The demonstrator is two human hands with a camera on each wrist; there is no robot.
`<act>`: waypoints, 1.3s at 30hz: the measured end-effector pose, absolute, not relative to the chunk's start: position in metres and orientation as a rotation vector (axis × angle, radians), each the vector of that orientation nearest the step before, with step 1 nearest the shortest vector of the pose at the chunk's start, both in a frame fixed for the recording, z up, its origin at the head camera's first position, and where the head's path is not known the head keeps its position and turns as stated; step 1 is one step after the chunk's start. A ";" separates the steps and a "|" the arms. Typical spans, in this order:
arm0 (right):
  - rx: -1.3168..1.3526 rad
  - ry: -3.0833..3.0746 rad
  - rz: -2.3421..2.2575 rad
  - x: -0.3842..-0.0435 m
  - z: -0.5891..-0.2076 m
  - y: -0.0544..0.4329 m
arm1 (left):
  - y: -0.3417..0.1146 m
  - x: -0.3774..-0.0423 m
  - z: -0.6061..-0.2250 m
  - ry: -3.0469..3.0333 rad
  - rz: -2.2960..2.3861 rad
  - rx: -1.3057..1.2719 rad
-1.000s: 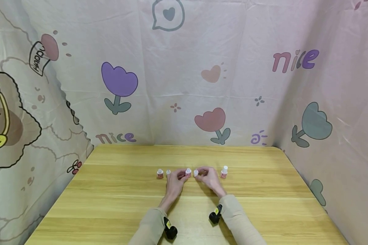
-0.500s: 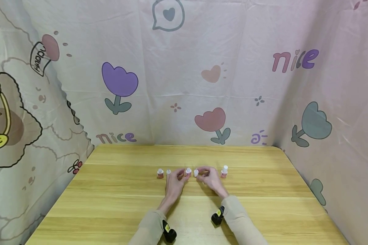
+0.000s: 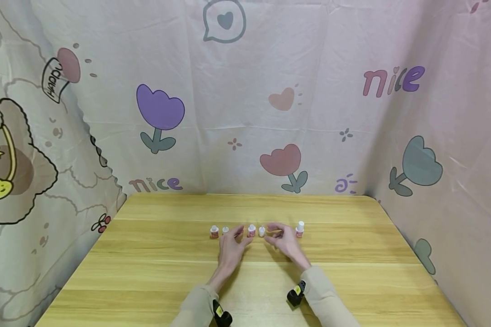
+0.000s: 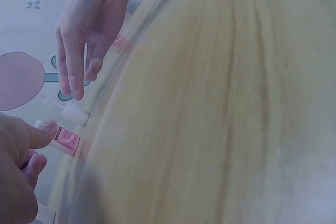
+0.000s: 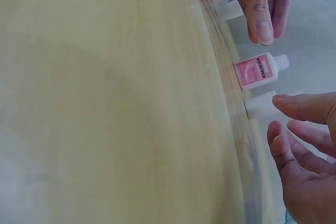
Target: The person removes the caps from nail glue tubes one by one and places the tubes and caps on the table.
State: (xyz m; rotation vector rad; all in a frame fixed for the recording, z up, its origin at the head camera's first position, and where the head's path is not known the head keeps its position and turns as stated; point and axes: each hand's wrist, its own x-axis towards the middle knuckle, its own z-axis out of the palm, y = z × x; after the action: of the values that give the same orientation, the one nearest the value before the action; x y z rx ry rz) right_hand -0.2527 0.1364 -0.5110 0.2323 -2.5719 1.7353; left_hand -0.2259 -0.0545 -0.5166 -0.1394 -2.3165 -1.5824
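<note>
A small white bottle with a pink label (image 5: 255,72) stands uncapped between my hands, its narrow neck bare. Beside it on the tabletop is a white cap (image 5: 261,106). My left hand (image 3: 231,247) is just left of this bottle, thumb and fingers spread and holding nothing. To the right of the cap is my right hand (image 3: 285,242), thumb and fingers apart with nothing between them; in the right wrist view its thumb tip overlaps the cap's edge. Behind my left hand are another uncapped bottle (image 3: 214,232) and its white cap (image 3: 225,230), partly hidden by the fingers.
A third bottle (image 3: 300,230), with its tall white cap on, stands right of my right hand. The wooden table (image 3: 147,272) runs back to a patterned cloth backdrop (image 3: 229,100). Cloth also hangs along both sides.
My right hand has let go of the white cap and drawn back slightly to the right. My left hand's fingers have spread away from the middle bottle. Bottles and caps stay in place.
</note>
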 end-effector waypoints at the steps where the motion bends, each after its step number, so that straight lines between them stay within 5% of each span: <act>1: 0.242 -2.574 1.721 -0.252 -0.511 0.137 | -0.055 -0.225 -0.516 -2.313 -1.587 -0.139; 39: 0.465 -2.590 1.687 -0.219 -0.492 0.187 | -0.058 -0.196 -0.517 -2.286 -1.558 -0.381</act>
State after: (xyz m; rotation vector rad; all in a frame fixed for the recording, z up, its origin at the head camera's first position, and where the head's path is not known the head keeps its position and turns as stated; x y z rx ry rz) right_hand -0.2189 0.1865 -0.4920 0.4646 -2.5897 1.6866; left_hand -0.1957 -0.0576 -0.5172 -0.3807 -2.2857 -1.5577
